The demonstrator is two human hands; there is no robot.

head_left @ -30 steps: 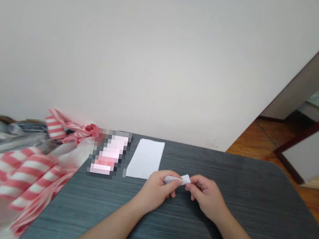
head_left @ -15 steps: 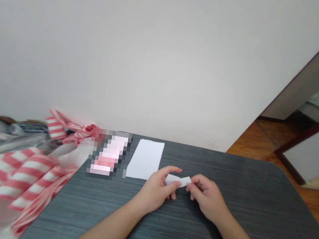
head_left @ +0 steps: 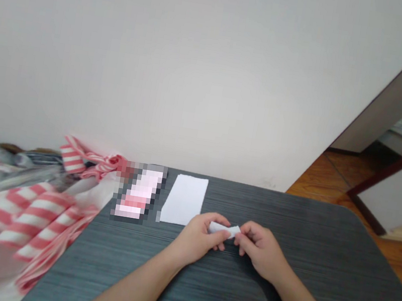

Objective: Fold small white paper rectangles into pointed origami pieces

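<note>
Above the dark table, a small folded piece of white paper (head_left: 219, 228) is held between both hands. My left hand (head_left: 199, 236) grips its left part, thumb along the near side and index finger along the far side. The right end of the paper is pinched between the thumb and fingers of my right hand (head_left: 256, 246). A larger stack of white paper (head_left: 184, 200) lies flat on the table just beyond my left hand. The fingers partly hide the folded paper, so its exact folds cannot be made out.
The dark wood-grain table (head_left: 306, 254) stands against a pale wall (head_left: 213, 71). A pixelated pink and white item (head_left: 141, 193) lies left of the paper stack. Red-and-white striped cloth (head_left: 30, 215) is heaped at the left. Wooden floor (head_left: 328, 177) shows at the right.
My left index finger has come down onto the far edge of the paper. The right hand keeps its pinch almost unmoved. The view has shifted slightly.
</note>
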